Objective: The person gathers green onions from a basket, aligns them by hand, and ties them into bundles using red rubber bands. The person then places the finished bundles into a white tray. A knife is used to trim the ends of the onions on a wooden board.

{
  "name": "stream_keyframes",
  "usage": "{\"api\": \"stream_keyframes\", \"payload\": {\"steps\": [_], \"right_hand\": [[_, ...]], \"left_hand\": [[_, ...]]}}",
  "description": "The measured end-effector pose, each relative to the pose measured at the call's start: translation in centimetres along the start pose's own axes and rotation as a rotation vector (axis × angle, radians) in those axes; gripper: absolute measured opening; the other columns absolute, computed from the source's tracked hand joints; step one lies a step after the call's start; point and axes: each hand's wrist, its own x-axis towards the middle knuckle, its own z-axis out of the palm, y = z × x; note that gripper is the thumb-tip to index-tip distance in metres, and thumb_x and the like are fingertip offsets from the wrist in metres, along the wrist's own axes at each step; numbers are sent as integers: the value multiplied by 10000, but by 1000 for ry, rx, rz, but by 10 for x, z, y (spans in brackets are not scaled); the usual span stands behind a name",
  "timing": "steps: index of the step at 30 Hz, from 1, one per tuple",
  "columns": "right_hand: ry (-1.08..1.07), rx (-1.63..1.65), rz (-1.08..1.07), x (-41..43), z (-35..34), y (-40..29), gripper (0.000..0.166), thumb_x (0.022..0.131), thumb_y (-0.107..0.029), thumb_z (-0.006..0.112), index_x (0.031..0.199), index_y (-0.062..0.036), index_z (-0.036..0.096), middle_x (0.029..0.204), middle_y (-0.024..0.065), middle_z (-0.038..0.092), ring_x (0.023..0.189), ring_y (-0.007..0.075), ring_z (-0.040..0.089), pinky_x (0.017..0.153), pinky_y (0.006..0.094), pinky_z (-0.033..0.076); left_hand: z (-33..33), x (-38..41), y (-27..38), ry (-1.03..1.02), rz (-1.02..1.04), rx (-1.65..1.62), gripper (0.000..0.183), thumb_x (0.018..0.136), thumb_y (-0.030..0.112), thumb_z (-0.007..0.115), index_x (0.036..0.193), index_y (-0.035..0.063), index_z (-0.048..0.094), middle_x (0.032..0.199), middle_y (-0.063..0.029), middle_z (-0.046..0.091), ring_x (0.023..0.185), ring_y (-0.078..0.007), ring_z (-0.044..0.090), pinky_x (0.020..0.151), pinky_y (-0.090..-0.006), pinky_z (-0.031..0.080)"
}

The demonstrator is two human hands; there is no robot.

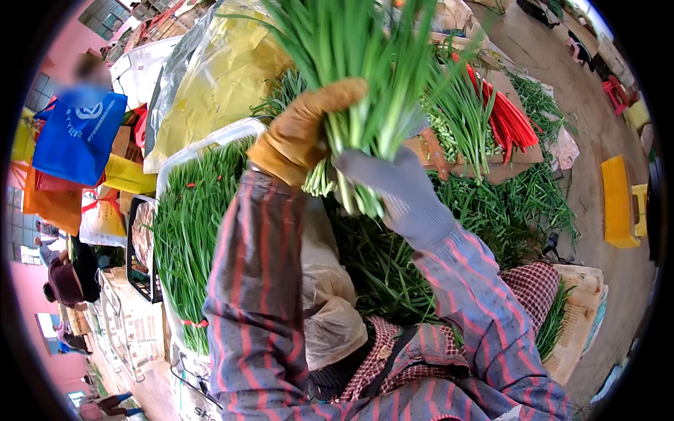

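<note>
A thick bunch of long green leafy stalks (347,47), looking like garlic chives, is raised in front of me. My left hand (310,126), in a brown glove, grips its left side above the pale stem ends. In a grey knit glove, my right hand (403,189) closes round the lower right stems. Bundled greens with red ties fill a white plastic crate (247,126) on the left. Beyond my right hand, more loose stalks (466,116) and a bundle of red ties (508,118) lie on a board. A rusty-looking blade or tool (434,152) is beside them.
Leaf trimmings (505,210) are heaped near my lap. A clear plastic bag (329,305) lies between my arms. Yellow plastic sheeting (226,79) covers something at the upper left. At the right are a beige crate (571,321) and a yellow stool (621,205). Several people are at the far left.
</note>
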Motion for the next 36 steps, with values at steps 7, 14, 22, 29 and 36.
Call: {"api": "stream_keyframes", "payload": {"steps": [7,14,22,29,36], "right_hand": [[140,54,187,110,-28,160,362,772,-220,712,983,44,580,801,69,617,693,143,590,611,267,473],[291,-501,500,124,-9,194,711,652,-417,761,1126,51,513,1040,209,620,973,295,610,840,366,462],[38,-392,405,106,-57,221,290,817,-241,658,948,7,583,809,80,629,742,178,600,664,318,483],[-601,-1339,252,40,-34,155,329,812,-364,576,1019,-113,630,887,130,669,833,357,629,735,434,503],[-587,-1171,236,77,-21,170,301,845,-272,526,1053,-80,628,859,174,656,818,352,634,726,413,503]], "left_hand": [[-161,9,-78,772,-13,-154,383,891,279,608,1161,12,563,1034,-104,645,814,-247,637,660,-388,536],[-182,-22,-95,810,-146,678,1004,670,542,754,1325,-107,356,1254,-234,509,1183,-290,485,976,-311,373],[-154,0,-84,635,-363,1588,1099,671,698,627,1336,-122,321,1119,-310,563,1067,-388,553,869,-401,454],[-171,-22,-73,637,-380,1555,1123,673,721,606,1359,-111,290,1154,-308,545,1094,-387,534,910,-404,433],[-149,-8,-88,674,-393,1486,1171,716,682,607,1385,-145,117,1397,-321,306,1307,-387,331,1072,-363,289]]}}
